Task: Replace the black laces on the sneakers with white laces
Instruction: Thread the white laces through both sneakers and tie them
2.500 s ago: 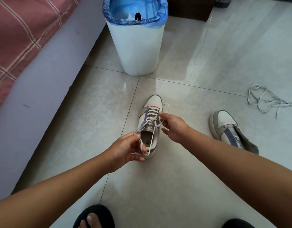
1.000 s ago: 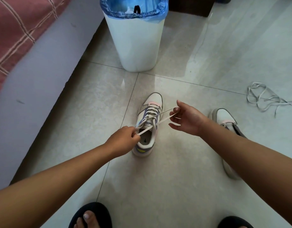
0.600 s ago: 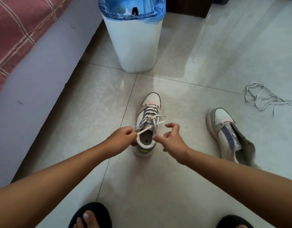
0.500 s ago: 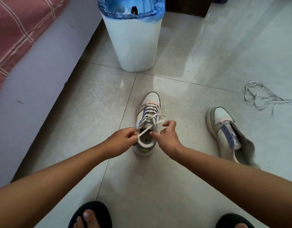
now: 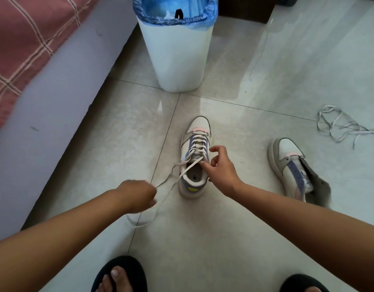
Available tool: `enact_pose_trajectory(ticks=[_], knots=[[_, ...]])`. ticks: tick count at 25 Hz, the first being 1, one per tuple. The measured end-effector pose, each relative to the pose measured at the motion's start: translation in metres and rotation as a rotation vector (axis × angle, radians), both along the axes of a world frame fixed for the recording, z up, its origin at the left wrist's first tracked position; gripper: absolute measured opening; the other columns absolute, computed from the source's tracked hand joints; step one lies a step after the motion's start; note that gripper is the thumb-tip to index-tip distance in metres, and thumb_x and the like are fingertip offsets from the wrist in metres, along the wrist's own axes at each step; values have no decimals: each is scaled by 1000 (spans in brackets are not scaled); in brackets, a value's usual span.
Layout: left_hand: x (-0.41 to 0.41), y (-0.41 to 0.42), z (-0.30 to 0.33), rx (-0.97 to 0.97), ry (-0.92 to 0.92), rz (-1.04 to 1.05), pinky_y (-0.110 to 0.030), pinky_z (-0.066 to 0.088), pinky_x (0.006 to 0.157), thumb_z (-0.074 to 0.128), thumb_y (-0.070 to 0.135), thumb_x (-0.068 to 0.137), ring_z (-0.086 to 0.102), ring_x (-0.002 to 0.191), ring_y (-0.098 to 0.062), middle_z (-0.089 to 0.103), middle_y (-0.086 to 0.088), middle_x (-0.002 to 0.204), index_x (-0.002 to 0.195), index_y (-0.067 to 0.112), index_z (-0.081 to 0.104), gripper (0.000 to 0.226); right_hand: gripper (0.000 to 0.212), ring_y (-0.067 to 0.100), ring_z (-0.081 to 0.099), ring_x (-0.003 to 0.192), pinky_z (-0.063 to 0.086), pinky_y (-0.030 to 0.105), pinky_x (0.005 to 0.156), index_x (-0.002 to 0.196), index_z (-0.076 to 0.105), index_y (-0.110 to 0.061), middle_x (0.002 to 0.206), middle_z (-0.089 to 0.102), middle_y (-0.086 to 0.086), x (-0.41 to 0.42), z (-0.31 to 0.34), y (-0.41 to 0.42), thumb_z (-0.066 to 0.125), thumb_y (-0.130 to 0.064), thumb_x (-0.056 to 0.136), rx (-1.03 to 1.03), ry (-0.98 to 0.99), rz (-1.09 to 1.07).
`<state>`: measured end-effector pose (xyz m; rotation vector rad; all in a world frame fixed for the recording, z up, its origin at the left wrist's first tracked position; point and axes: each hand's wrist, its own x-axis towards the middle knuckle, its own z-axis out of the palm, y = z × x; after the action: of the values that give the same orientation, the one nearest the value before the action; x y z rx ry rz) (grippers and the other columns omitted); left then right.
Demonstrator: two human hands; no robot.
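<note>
Left hand (image 5: 137, 194) grips the white lace (image 5: 181, 171) and pulls it toward the person. Right hand (image 5: 218, 167) pinches the lace at the top holes of the sneaker (image 5: 195, 157). That shoe points away, straight ahead, closer to the right hand. Around it: pale floor tiles (image 5: 224, 239), a white bin (image 5: 175, 49), an unlaced sneaker (image 5: 291, 165), a loose lace (image 5: 337, 125).
</note>
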<state>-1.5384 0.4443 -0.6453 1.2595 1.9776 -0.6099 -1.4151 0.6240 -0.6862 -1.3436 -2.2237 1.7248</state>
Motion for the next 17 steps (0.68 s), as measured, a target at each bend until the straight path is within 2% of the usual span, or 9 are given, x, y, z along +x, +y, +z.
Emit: enact_pose_trajectory(ticks=[2, 4, 5, 7, 10, 13, 15, 17], knots=[[2, 25, 3, 295, 74, 90, -29, 41, 73, 34, 39, 100, 57, 99, -23, 59, -3, 110, 107, 16, 55, 32, 38, 14, 47, 69, 42, 31, 65, 116, 41, -22, 75, 45, -6, 1, 1, 3, 64, -26, 87, 140, 6, 82], [9, 51, 3, 492, 72, 188, -32, 42, 74, 34, 39, 99, 57, 102, -23, 57, -2, 112, 111, 17, 53, 31, 37, 14, 46, 72, 36, 26, 67, 117, 43, -18, 79, 45, -8, 1, -1, 2, 63, -25, 87, 249, 8, 156], [14, 63, 0, 521, 67, 207, -32, 42, 75, 36, 39, 99, 57, 103, -24, 56, -2, 114, 113, 17, 52, 31, 36, 13, 46, 73, 35, 24, 67, 118, 44, -16, 82, 45, -7, 2, -2, 1, 62, -23, 88, 287, 14, 182], [26, 81, -5, 459, 78, 192, -33, 40, 73, 37, 39, 99, 57, 106, -26, 53, -4, 119, 118, 15, 51, 34, 36, 12, 45, 74, 34, 22, 69, 120, 46, -16, 87, 46, -5, 2, -4, 1, 61, -20, 88, 334, 39, 202], [32, 87, -9, 459, 67, 126, -31, 38, 70, 37, 34, 99, 57, 104, -27, 55, -6, 118, 121, 16, 51, 31, 34, 5, 45, 66, 34, 18, 62, 120, 45, -20, 80, 43, -10, 5, -5, 2, 58, -18, 89, 359, 79, 208], [29, 79, -1, 441, -184, 149, -30, 39, 67, 42, 35, 97, 56, 89, -21, 60, -3, 97, 100, 16, 57, 24, 30, 4, 44, 62, 33, 15, 56, 114, 42, -19, 74, 41, -13, 14, -3, 2, 57, -19, 89, 318, 65, 225], [23, 73, 5, 450, -413, 396, -29, 40, 64, 44, 41, 97, 55, 74, -15, 59, 0, 79, 85, 13, 60, 34, 28, 11, 47, 64, 40, 25, 60, 112, 42, -19, 77, 47, -7, 23, -1, 0, 56, -22, 89, 304, 39, 253], [10, 76, 4, 568, -517, 715, -27, 44, 60, 46, 38, 97, 57, 63, -14, 61, -1, 72, 82, 9, 63, 37, 20, 19, 53, 68, 46, 36, 66, 109, 44, -20, 78, 53, -2, 24, 2, 7, 52, -24, 92, 282, 26, 171]])
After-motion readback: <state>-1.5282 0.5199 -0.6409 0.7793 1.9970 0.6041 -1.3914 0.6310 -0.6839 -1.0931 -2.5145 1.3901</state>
